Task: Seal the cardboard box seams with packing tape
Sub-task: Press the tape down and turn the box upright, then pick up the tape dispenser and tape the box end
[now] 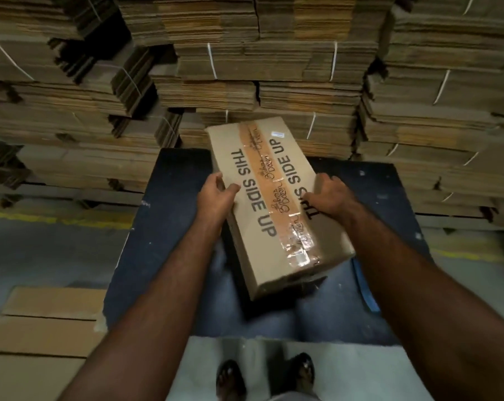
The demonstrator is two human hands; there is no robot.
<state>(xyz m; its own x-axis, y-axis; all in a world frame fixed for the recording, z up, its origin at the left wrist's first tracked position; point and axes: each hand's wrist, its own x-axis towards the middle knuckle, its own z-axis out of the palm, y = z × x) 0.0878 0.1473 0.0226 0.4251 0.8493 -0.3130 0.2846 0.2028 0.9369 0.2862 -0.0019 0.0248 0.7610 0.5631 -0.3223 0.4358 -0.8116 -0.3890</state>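
Note:
A long brown cardboard box (273, 250) printed "THIS SIDE UP" lies slanted over a dark blue table (164, 227), its near end raised. A strip of printed tape (276, 186) runs along its top seam and wrinkles over the near end. My left hand (216, 198) grips the box's left edge, thumb on top. My right hand (328, 195) holds the right edge, fingers spread on the top face. No tape roll or dispenser is in view.
Tall stacks of flattened, string-tied cardboard (273, 68) wall in the far side and both flanks. Flat cardboard sheets (45, 322) lie on the floor at lower left. A blue strap (366, 287) hangs at the table's right. My feet (262, 377) stand below.

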